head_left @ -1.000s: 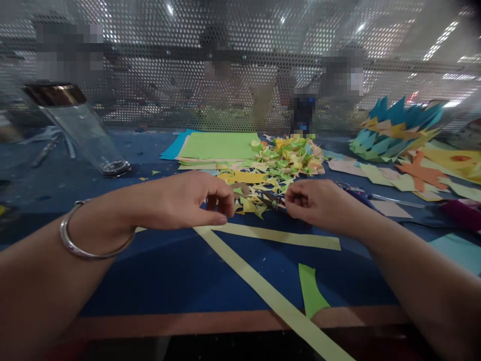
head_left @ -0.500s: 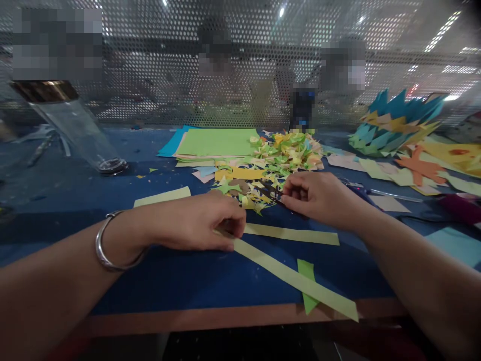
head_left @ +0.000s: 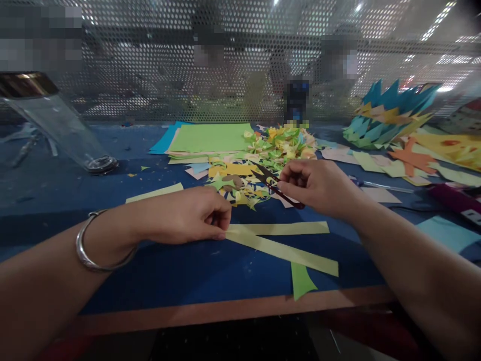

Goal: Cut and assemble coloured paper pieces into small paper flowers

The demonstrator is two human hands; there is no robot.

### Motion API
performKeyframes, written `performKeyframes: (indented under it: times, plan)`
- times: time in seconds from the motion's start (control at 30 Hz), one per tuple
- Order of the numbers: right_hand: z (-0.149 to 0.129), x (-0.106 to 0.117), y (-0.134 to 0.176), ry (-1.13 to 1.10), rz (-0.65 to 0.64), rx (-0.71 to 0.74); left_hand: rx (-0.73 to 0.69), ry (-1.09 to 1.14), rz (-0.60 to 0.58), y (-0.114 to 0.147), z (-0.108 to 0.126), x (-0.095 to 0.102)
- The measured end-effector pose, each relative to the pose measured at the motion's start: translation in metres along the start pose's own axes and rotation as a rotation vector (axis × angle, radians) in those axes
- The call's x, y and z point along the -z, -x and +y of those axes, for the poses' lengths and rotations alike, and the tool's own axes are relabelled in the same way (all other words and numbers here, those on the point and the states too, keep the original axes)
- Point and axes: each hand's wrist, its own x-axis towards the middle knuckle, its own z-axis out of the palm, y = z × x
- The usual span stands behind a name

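My left hand [head_left: 191, 213], with a silver bangle at the wrist, pinches the left end of a pale yellow-green paper strip [head_left: 285, 249] that slants down to the right. Behind it a second paper strip [head_left: 300, 228] lies flat on the blue table. My right hand [head_left: 315, 183] holds small dark thread snips [head_left: 280, 188] between thumb and fingers, their blades apart and pointing up and left over the scraps. A green paper scrap [head_left: 301, 283] lies near the table edge, just below the held strip. Another strip [head_left: 156, 192] shows beyond my left forearm.
A paper-scrap heap [head_left: 280, 145] sits beside stacked green sheets [head_left: 214, 138]. At left leans a clear bottle [head_left: 71, 130]; at right are a folded-paper crown [head_left: 391, 118], an orange cutout [head_left: 413, 156] and a purple object [head_left: 451, 198]. A perforated screen [head_left: 150, 75] stands behind.
My left hand has swung the held strip up and away from the table edge, uncovering more of the green scrap. The snips in my right hand now show more fully. The view has shifted slightly.
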Motion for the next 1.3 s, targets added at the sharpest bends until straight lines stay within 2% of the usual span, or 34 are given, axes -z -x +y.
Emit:
performKeyframes:
  times: [0.13,0.23,0.3,0.33,0.37,0.47,0.6,0.67,0.73,0.8,0.83,0.9,0.93,1.03,1.13,1.3]
  plan:
    - [0.000,0.000,0.000,-0.017,0.087,-0.002,-0.018,0.006,0.078,0.003,-0.001,0.009]
    - [-0.001,0.001,0.001,-0.011,0.244,0.014,0.005,0.055,0.196,0.007,-0.014,0.026]
    - [-0.002,0.001,0.002,-0.035,0.341,0.027,0.088,0.098,0.271,0.011,-0.028,0.040]
    - [-0.003,0.002,0.002,-0.053,0.373,0.030,0.147,0.106,0.353,0.012,-0.036,0.046]
    - [-0.004,0.002,0.003,-0.075,0.392,0.029,0.198,0.096,0.435,0.013,-0.045,0.052]
    - [-0.005,0.001,0.003,-0.097,0.415,0.036,0.384,-0.006,0.554,0.018,-0.074,0.063]
    - [-0.006,0.001,0.003,-0.076,0.396,0.031,0.536,-0.148,0.498,0.021,-0.109,0.070]
    - [-0.006,0.001,0.003,-0.063,0.387,0.023,0.624,-0.209,0.508,0.018,-0.115,0.069]
    - [-0.006,0.002,0.002,-0.053,0.380,0.015,0.629,-0.263,0.581,0.012,-0.105,0.064]
    - [-0.006,0.003,0.002,-0.051,0.365,-0.003,0.444,-0.354,0.721,0.004,-0.078,0.052]
    - [-0.006,0.003,0.002,-0.058,0.360,-0.012,0.321,-0.317,0.721,0.000,-0.059,0.042]
    - [-0.006,0.003,0.002,-0.082,0.355,-0.021,0.096,-0.170,0.669,-0.009,-0.016,0.018]
    - [-0.006,0.003,0.001,-0.098,0.349,-0.021,-0.020,-0.140,0.599,-0.013,0.005,0.005]
    - [-0.005,0.002,0.000,-0.151,0.331,-0.013,-0.271,-0.148,0.422,-0.024,0.052,-0.028]
    - [-0.005,0.001,-0.001,-0.161,0.317,-0.015,-0.341,-0.128,0.278,-0.035,0.073,-0.044]
    - [-0.003,0.000,-0.001,-0.182,0.306,0.011,-0.337,-0.127,0.109,-0.051,0.080,-0.040]
